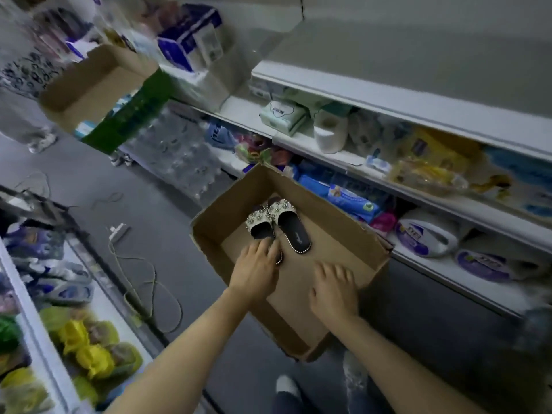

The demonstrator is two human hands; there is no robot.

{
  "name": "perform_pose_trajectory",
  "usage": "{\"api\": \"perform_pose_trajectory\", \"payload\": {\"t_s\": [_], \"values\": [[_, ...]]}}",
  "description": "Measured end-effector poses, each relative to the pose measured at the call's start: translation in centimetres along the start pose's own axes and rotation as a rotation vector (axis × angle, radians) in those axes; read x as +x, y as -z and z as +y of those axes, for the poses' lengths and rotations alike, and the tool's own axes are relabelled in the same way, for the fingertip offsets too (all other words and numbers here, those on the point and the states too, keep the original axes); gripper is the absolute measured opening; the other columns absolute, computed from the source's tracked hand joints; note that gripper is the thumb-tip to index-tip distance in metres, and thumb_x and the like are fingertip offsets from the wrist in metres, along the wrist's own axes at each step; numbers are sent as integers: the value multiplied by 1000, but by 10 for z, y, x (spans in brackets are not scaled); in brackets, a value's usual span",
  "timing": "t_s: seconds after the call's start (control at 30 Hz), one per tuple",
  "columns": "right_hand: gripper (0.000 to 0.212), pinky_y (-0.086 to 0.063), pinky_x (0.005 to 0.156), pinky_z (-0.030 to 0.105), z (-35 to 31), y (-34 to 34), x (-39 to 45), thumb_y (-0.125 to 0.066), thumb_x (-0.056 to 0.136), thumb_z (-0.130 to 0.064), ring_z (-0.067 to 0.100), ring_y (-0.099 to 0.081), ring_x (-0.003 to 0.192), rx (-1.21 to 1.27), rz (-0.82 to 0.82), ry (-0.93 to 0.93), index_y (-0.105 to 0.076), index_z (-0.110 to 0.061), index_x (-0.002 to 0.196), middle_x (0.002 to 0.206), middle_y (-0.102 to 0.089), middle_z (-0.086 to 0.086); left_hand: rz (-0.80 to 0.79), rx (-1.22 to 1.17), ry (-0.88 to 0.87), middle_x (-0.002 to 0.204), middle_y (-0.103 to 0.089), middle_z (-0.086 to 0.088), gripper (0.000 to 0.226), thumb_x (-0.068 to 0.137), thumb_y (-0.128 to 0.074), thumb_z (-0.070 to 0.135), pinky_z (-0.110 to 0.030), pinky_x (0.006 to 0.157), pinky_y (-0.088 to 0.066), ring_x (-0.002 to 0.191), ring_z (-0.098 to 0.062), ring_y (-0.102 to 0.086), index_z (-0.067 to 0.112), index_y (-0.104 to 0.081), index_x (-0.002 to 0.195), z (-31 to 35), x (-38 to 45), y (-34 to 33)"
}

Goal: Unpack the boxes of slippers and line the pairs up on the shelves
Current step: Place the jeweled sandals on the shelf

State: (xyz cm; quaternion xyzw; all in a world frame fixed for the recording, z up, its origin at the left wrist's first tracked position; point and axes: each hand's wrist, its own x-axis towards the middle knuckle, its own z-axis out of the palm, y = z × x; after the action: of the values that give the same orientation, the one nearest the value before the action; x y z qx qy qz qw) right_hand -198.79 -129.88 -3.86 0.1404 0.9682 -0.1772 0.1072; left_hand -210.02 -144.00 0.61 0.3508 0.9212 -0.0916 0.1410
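An open cardboard box (352,234) stands on the floor beside the right-hand shelving. Inside it lies one pair of black slippers with white beaded straps (283,221), side by side near the box's far corner. My left hand (258,270) reaches into the box and its fingers lie over the heel of the left slipper. My right hand (334,289) hovers with spread fingers above the bare box bottom, holding nothing. Shelves on the left hold rows of slippers (59,282) in blue, grey and yellow.
A second cardboard box (98,85) with a green side stands further down the aisle. The right shelves (418,201) carry tissue packs, wipes and paper rolls. A power strip and cable (131,264) lie on the grey floor. Another person's shoes (41,141) show at far left.
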Motion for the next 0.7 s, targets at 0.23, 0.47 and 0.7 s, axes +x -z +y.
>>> {"api": "perform_pose_trajectory", "payload": {"t_s": [0.23,0.47,0.7], "values": [[69,-54,70,42,-40,-66,55,-93,38,-30,26,-66,84,91,7,-262,-72,-13,101,96,-71,6,-128,275,-294,161,-24,-8,78,92,-60,33,-41,122,-14,149,-28,-21,18,-19,157,-99,127,-20],[67,-57,71,39,-110,-138,89,-85,50,-34,23,-67,84,200,60,-471,-70,-12,112,102,-71,5,-364,779,-691,163,24,-10,121,84,-76,31,-47,125,-6,152,-36,11,28,22,155,-161,239,-79],[72,-57,65,39,-135,-176,103,-85,39,-30,25,-66,76,215,89,-608,-70,-11,107,93,-70,5,-289,869,-959,153,47,-6,116,89,-72,29,-61,120,-17,145,-49,23,39,24,152,-146,293,-132]]}}
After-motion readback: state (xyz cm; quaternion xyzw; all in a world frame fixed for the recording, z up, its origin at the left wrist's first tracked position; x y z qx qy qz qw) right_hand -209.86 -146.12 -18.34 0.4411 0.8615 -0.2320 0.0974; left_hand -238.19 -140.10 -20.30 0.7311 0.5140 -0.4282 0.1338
